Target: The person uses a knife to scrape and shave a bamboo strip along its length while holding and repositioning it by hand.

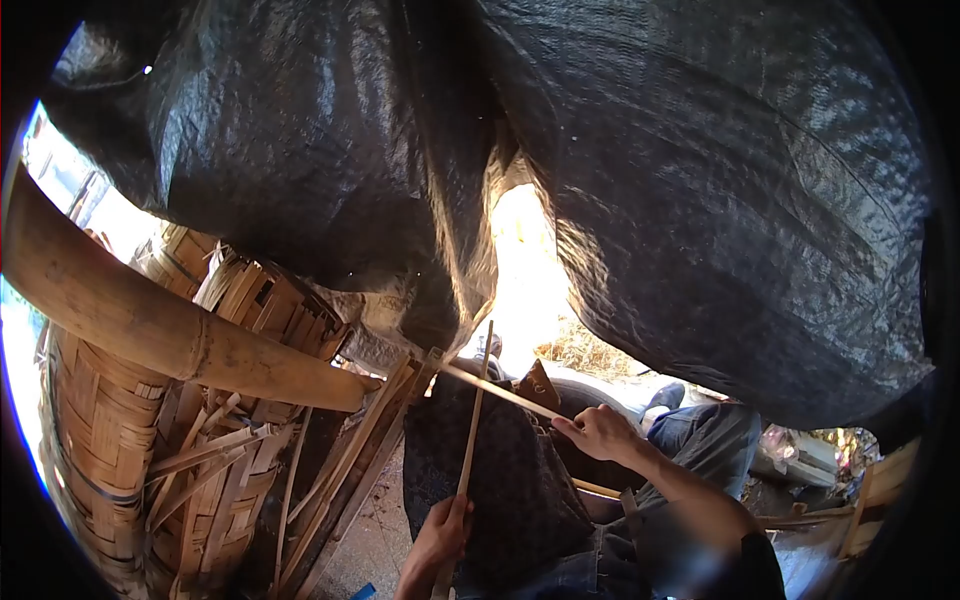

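Note:
My left hand (438,535) is closed around a narrow bamboo strip (472,430) that stands nearly upright, its lower end passing below the fist. My right hand (605,437) grips the near end of a pale, thin strip (505,394), which slants up and left. The two strips cross in view above a dark cloth (500,490) spread over my lap; whether they touch I cannot tell. Under my right forearm, a short length of another light strip (597,488) shows. My right fingertips are partly hidden.
A thick bamboo pole (240,355) juts in from the left. Behind it stand woven bamboo baskets (105,440) and loose bamboo slats (345,480). Black plastic sheeting (720,200) hangs across the front, with a bright gap (525,260). Scrap wood (800,465) lies at the right.

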Available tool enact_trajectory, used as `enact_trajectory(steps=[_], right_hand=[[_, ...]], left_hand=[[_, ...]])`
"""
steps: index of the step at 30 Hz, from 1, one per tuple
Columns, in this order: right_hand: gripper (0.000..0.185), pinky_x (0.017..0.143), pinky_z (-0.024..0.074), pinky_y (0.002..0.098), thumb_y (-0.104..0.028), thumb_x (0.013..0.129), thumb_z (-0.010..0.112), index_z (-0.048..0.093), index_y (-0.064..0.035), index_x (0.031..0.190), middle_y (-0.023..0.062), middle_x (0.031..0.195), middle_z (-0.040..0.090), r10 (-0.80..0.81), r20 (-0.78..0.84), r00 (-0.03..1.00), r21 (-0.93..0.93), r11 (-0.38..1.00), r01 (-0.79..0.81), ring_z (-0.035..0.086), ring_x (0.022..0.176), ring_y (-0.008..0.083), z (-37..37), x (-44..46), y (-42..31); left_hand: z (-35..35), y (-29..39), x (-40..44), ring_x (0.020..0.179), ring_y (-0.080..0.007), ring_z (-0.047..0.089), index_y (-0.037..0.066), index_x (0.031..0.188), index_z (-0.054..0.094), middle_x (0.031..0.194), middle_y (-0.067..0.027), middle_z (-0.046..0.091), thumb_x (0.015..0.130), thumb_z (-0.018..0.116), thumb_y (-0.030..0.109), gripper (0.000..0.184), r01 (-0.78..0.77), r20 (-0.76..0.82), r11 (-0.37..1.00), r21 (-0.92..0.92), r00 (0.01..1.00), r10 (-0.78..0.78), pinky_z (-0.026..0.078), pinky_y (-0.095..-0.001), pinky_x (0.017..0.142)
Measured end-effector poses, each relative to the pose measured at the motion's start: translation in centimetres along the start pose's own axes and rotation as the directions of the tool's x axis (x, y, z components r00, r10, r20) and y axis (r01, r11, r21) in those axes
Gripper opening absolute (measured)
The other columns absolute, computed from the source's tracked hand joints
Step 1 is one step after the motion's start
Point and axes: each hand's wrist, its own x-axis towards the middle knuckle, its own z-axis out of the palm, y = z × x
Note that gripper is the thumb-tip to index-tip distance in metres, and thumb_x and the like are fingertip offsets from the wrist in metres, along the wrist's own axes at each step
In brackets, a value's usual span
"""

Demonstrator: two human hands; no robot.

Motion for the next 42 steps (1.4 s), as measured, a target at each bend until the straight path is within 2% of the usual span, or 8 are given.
enact_trajectory(steps=[10, 13, 17, 20, 26, 28, 33, 42], right_hand=[[0.054, 0.034, 0.0260, 0.0201, -0.022, 0.091, 0.053, 0.035, -0.0193, 0.142, -0.0019, 0.057, 0.030, -0.361, 0.037, 0.932, -0.468, 0.818, 0.335, 0.031, 0.046, 0.0078, 2.3, 0.9, 2.4], [0.057, 0.036, 0.0304, 0.0207, -0.018, 0.089, 0.054, 0.034, -0.0214, 0.142, -0.0005, 0.060, 0.032, -0.385, -0.031, 0.922, -0.627, 0.726, 0.282, 0.034, 0.049, 0.0094, 3.7, 1.3, 2.4], [0.058, 0.036, 0.0336, 0.0224, -0.011, 0.088, 0.055, 0.037, -0.0226, 0.141, 0.0012, 0.056, 0.030, -0.351, -0.051, 0.935, -0.557, 0.787, 0.265, 0.036, 0.047, 0.0127, 6.3, 3.0, 3.4], [0.058, 0.065, 0.0518, 0.0400, -0.052, 0.092, 0.044, 0.066, 0.0018, 0.098, 0.0189, 0.066, 0.061, 0.366, 0.624, 0.690, 0.059, 0.859, -0.509, 0.063, 0.068, 0.0314, 4.6, 6.9, 1.7], [0.081, 0.083, 0.0485, 0.0446, -0.066, 0.088, 0.033, 0.065, 0.0079, 0.084, 0.0294, 0.086, 0.064, 0.584, 0.697, 0.416, 0.062, 0.529, -0.847, 0.065, 0.090, 0.0371, 3.5, 9.9, 0.9], [0.081, 0.082, 0.0484, 0.0446, -0.066, 0.088, 0.034, 0.065, 0.0086, 0.084, 0.0299, 0.085, 0.064, 0.614, 0.648, 0.451, 0.103, 0.516, -0.850, 0.064, 0.090, 0.0376, 3.6, 9.4, 1.3], [0.062, 0.053, 0.0450, 0.0434, -0.049, 0.094, 0.043, 0.060, 0.0040, 0.068, 0.0219, 0.053, 0.053, 0.487, 0.425, 0.763, 0.339, 0.696, -0.633, 0.060, 0.051, 0.0275, -1.7, 6.8, -0.4], [0.061, 0.042, 0.0406, 0.0395, -0.047, 0.093, 0.049, 0.053, -0.0015, 0.053, 0.0125, 0.040, 0.043, 0.389, 0.512, 0.766, 0.339, 0.728, -0.596, 0.049, 0.036, 0.0288, -6.0, 2.7, -7.7]], left_hand=[[0.8, -0.7, -1.7, 0.046, -0.0094, 0.043, 0.003, 0.083, 0.053, 0.057, 0.0009, 0.044, 0.099, 0.037, 0.032, 0.037, -0.021, -0.160, 0.978, 0.209, 0.986, 0.055, 0.034, -0.0267, 0.041], [0.9, -2.1, -2.0, 0.052, -0.0130, 0.051, 0.002, 0.098, 0.057, 0.067, -0.0066, 0.053, 0.097, 0.044, 0.035, 0.036, -0.350, -0.115, 0.834, 0.426, 0.894, 0.433, 0.041, -0.0290, 0.046], [1.1, -2.6, -3.1, 0.048, -0.0091, 0.043, 0.004, 0.083, 0.053, 0.058, 0.0015, 0.044, 0.098, 0.040, 0.035, 0.037, 0.042, -0.064, 0.996, 0.083, 0.997, -0.037, 0.033, -0.0266, 0.042], [1.3, -4.8, -3.2, 0.061, -0.0144, 0.052, 0.008, 0.108, 0.058, 0.070, -0.0020, 0.055, 0.095, 0.049, 0.037, 0.033, -0.081, -0.244, 0.995, 0.054, 0.965, 0.092, 0.041, -0.0290, 0.053], [0.3, -4.8, -3.4, 0.093, -0.0275, 0.060, 0.009, 0.110, 0.058, 0.108, -0.0126, 0.060, 0.092, 0.052, 0.040, 0.036, 0.036, -0.110, 0.998, 0.055, 0.993, -0.030, 0.051, -0.0408, 0.078], [0.7, -1.6, -3.7, 0.046, -0.0084, 0.044, 0.006, 0.085, 0.054, 0.057, 0.0025, 0.045, 0.097, 0.041, 0.037, 0.036, 0.164, -0.125, 0.984, -0.068, 0.977, -0.172, 0.035, -0.0255, 0.040], [0.0, 0.8, -0.3, 0.041, -0.0064, 0.040, 0.007, 0.088, 0.054, 0.054, 0.0038, 0.042, 0.098, 0.039, 0.037, 0.035, 0.018, -0.147, 1.000, -0.004, 0.989, -0.018, 0.034, -0.0220, 0.038], [2.0, 2.5, 5.0, 0.068, -0.0381, 0.065, 0.002, 0.083, 0.053, 0.067, -0.0219, 0.063, 0.096, 0.038, 0.024, 0.029, -0.160, -0.146, 0.470, 0.868, 0.822, 0.550, 0.051, -0.0486, 0.057]])
